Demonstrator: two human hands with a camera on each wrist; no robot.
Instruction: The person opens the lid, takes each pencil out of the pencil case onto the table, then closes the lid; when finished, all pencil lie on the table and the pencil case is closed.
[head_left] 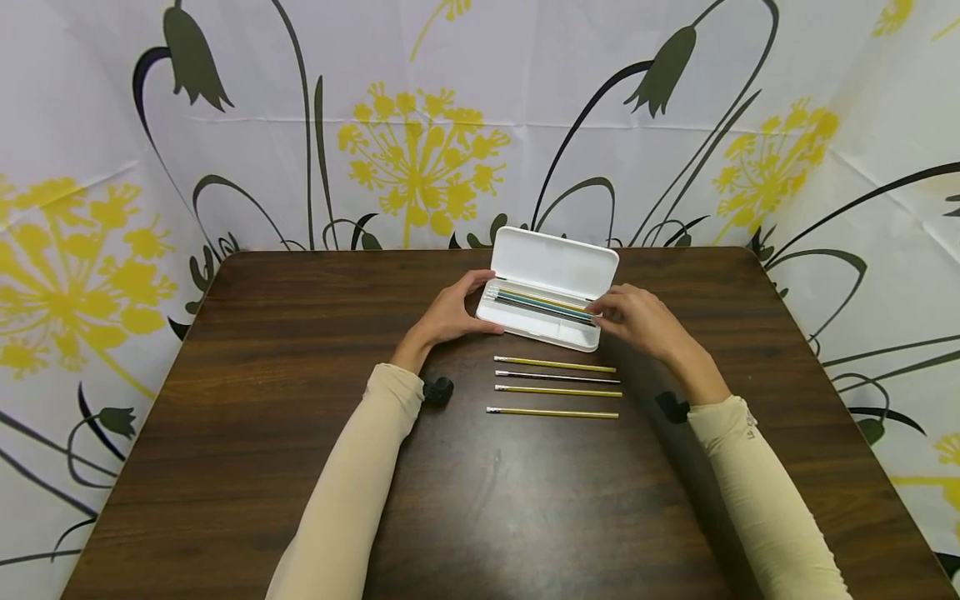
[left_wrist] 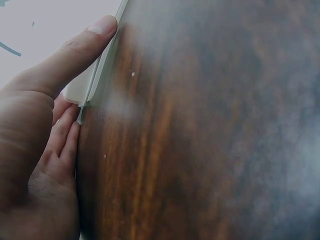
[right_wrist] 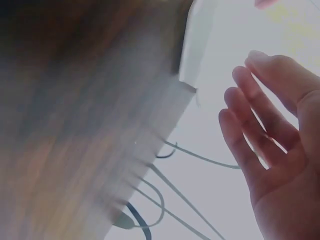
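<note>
A white pencil case (head_left: 540,331) lies on the table with its lid (head_left: 555,260) raised at the back. Several pencils (head_left: 542,303), gold, teal and dark, lie side by side inside. My left hand (head_left: 446,312) grips the case's left end, thumb at the front and fingers behind; the left wrist view shows the thumb (left_wrist: 82,50) along the edge. Over the case's right end, my right hand (head_left: 648,321) has its fingertips at the pencils' ends. No object shows between its bent fingers (right_wrist: 245,125) in the right wrist view; fingertip contact is unclear.
In front of the case, a gold pencil (head_left: 555,363), a dark pencil (head_left: 558,377) and two more gold pencils (head_left: 558,391) lie in roughly parallel rows. The brown table (head_left: 315,350) ends at the back against a flower-patterned cloth (head_left: 465,50).
</note>
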